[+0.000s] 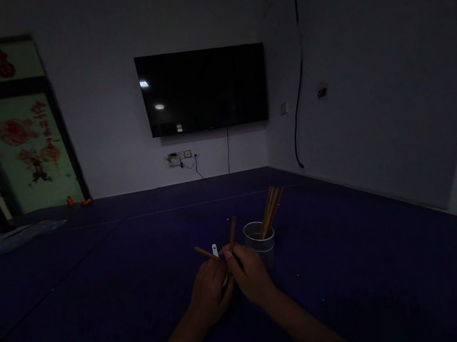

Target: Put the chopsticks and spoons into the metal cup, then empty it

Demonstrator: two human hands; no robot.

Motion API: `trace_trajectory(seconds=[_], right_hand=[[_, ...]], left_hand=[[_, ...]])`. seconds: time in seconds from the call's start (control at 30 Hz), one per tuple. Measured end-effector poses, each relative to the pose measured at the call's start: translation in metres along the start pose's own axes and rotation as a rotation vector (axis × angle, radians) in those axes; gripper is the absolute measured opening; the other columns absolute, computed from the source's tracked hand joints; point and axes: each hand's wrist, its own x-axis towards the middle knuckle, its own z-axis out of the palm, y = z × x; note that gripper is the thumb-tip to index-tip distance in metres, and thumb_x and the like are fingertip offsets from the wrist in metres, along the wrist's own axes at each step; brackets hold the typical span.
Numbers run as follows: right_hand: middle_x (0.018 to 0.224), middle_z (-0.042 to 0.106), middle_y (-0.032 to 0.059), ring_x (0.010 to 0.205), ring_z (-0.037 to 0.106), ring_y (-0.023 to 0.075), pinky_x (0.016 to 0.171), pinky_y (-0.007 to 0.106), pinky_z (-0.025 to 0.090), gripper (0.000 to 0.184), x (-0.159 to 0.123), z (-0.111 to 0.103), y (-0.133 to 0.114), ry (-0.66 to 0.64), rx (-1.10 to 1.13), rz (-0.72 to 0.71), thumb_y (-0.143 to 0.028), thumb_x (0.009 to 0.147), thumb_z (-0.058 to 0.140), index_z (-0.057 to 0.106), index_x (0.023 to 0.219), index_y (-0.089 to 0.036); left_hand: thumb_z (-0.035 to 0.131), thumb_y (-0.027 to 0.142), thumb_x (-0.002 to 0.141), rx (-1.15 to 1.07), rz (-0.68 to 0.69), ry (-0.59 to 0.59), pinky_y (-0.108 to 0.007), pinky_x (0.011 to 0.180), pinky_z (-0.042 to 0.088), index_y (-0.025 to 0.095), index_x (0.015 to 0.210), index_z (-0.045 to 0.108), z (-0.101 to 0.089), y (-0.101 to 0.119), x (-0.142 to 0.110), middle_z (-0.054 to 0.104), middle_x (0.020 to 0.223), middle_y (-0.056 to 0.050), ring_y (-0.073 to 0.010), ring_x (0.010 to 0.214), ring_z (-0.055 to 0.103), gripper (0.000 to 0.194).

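My left hand (pixel 208 292) is closed around a wooden chopstick (pixel 205 252), whose end pokes out to the upper left. My right hand (pixel 251 275) grips a second chopstick (pixel 233 232), slanting up and slightly right. The two hands meet, so the lower parts of both sticks are hidden. A white handle with a hole in its end (pixel 215 249) shows just beyond the fingers; its other end is covered. Beside my right hand stands a grey metal cup (pixel 263 248) with several chopsticks (pixel 273 210) leaning to the right in it.
Everything rests on a wide dark blue surface (pixel 145 301) with small white specks. Clear plastic sheeting (pixel 7 240) and small orange objects (pixel 85 202) lie at the far left. A black cable (pixel 300 80) hangs down the right wall. A television (pixel 206 88) is mounted ahead.
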Motion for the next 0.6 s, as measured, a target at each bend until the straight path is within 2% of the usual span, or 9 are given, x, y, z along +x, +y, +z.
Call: trace_trajectory(seconds=[0.1, 0.2, 0.33, 0.5, 0.6], right_hand=[[0.090, 0.068, 0.0057, 0.087, 0.063, 0.0163, 0.077, 0.028, 0.046, 0.023, 0.0003, 0.0005, -0.0020, 0.013, 0.037, -0.044, -0.029, 0.089, 0.042, 0.063, 0.087, -0.020], [0.083, 0.068, 0.0057, 0.080, 0.063, 0.0160, 0.075, 0.027, 0.048, 0.024, 0.0011, 0.0004, -0.0038, 0.024, 0.054, -0.071, -0.031, 0.088, 0.046, 0.066, 0.081, -0.020], [0.080, 0.068, 0.0055, 0.078, 0.063, 0.0158, 0.073, 0.027, 0.048, 0.024, 0.0023, -0.0011, -0.0039, 0.043, 0.080, -0.086, -0.032, 0.087, 0.048, 0.067, 0.079, -0.019], [0.081, 0.067, 0.0045, 0.075, 0.062, 0.0163, 0.068, 0.027, 0.049, 0.017, 0.0025, 0.0001, -0.0042, 0.053, 0.101, -0.057, -0.035, 0.082, 0.056, 0.066, 0.082, -0.020], [0.078, 0.066, 0.0038, 0.074, 0.061, 0.0160, 0.068, 0.027, 0.048, 0.019, 0.0032, 0.0007, -0.0060, 0.096, 0.105, -0.041, -0.034, 0.084, 0.052, 0.063, 0.078, -0.020]], left_hand=[[0.041, 0.026, 0.086, 0.003, 0.025, 0.023, -0.036, 0.078, 0.048, 0.016, 0.119, 0.048, -0.0029, 0.0004, 0.0002, 0.063, 0.108, -0.014, -0.0228, 0.099, 0.058, 0.035], [0.039, 0.027, 0.087, 0.016, 0.033, 0.023, -0.037, 0.080, 0.047, 0.017, 0.124, 0.044, -0.0070, 0.0022, 0.0009, 0.060, 0.114, -0.014, -0.0230, 0.104, 0.056, 0.039], [0.037, 0.029, 0.088, 0.020, 0.002, 0.013, -0.036, 0.078, 0.047, 0.017, 0.123, 0.045, -0.0085, 0.0036, 0.0015, 0.061, 0.109, -0.014, -0.0222, 0.099, 0.057, 0.038], [0.038, 0.027, 0.087, 0.054, 0.021, 0.069, -0.037, 0.075, 0.047, 0.016, 0.117, 0.047, -0.0062, 0.0019, 0.0002, 0.062, 0.103, -0.013, -0.0222, 0.093, 0.057, 0.033], [0.039, 0.029, 0.087, 0.046, 0.019, 0.048, -0.036, 0.072, 0.046, 0.016, 0.117, 0.047, -0.0066, 0.0014, -0.0002, 0.062, 0.098, -0.013, -0.0217, 0.086, 0.057, 0.034]])
